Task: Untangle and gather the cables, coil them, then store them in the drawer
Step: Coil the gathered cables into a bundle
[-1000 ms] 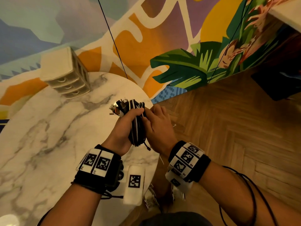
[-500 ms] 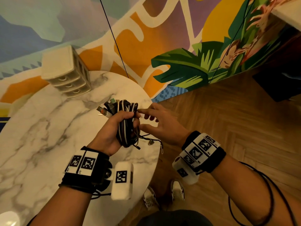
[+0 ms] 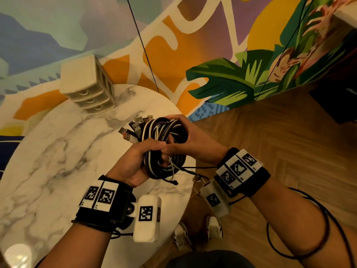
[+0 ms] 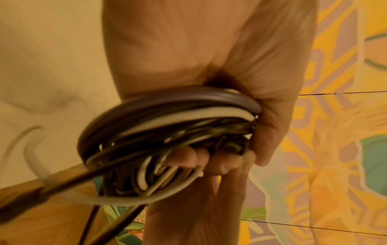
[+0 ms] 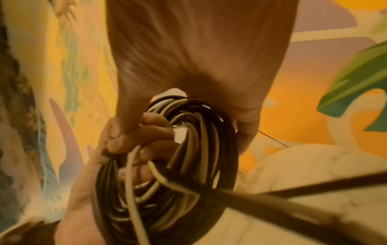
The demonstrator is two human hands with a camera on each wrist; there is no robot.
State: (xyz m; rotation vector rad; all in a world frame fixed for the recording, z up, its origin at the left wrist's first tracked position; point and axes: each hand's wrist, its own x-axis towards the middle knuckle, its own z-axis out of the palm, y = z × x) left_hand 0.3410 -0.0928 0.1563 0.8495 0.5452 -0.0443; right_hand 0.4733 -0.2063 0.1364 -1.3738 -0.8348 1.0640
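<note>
Black, white and purple cable coil (image 3: pixel 164 147), held above the marble desk (image 3: pixel 58 151) edge: left hand (image 3: pixel 133 163) clenched round its lower loops, right hand (image 3: pixel 193 144) cupping and grasping the far side. Advice: tuck the trailing ends (image 3: pixel 173 180) into the loops and keep the USB plugs (image 3: pixel 133 128) bunched before moving to the drawer unit (image 3: pixel 87 88). No legible writing; only square coded markers on the wristbands (image 3: pixel 102 198).

dim warm indoor light; wrist views soft, motion-blurred, yellow-tinted; head view bends at edges.

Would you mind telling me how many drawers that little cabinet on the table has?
3, stacked in the cabinet on the table: top drawer, middle drawer, bottom drawer.
</note>
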